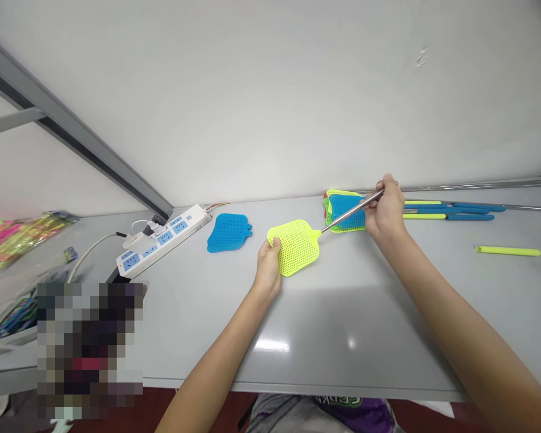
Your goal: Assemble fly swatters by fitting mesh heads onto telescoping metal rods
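Observation:
My left hand [268,263] pinches the left corner of a yellow mesh fly-swatter head [296,245] lying on the grey table [342,313]. My right hand [386,207] is closed around a thin metal rod [349,213] whose lower end meets the neck of the yellow head. Just behind the rod lies a stack of swatter heads [342,210], blue on top with green and red edges showing.
A loose blue swatter head [229,232] lies left of the yellow one. A white power strip [162,239] with plugs sits further left. Blue and yellow handles [451,210] lie at the right, one yellow handle [507,251] apart. Coloured packets [18,234] at far left.

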`<act>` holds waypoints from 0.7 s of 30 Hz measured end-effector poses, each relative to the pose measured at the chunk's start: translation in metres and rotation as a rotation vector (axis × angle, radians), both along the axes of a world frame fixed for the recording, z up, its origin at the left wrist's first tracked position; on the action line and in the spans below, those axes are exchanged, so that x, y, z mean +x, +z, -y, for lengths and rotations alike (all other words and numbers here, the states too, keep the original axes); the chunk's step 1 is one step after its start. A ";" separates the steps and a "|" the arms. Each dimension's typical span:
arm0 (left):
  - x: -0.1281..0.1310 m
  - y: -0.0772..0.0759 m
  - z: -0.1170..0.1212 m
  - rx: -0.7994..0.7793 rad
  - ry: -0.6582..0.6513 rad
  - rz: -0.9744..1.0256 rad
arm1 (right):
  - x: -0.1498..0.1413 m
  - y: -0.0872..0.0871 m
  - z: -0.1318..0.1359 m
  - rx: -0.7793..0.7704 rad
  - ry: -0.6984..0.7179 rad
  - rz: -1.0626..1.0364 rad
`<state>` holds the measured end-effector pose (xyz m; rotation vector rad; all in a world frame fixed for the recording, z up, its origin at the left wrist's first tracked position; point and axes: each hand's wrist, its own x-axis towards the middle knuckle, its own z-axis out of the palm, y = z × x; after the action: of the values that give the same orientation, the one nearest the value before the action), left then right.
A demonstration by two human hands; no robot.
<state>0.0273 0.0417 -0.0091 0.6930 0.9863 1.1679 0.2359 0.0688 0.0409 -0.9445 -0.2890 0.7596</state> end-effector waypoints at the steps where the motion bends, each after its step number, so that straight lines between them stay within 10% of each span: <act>1: 0.000 0.000 0.000 -0.001 -0.002 -0.001 | 0.000 0.000 0.000 0.000 0.000 0.004; 21: -0.001 0.000 -0.001 -0.006 -0.018 0.003 | -0.003 0.000 0.001 0.002 -0.024 -0.042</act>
<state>0.0262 0.0428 -0.0088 0.6936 0.9790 1.1492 0.2333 0.0678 0.0408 -0.9280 -0.2407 0.7559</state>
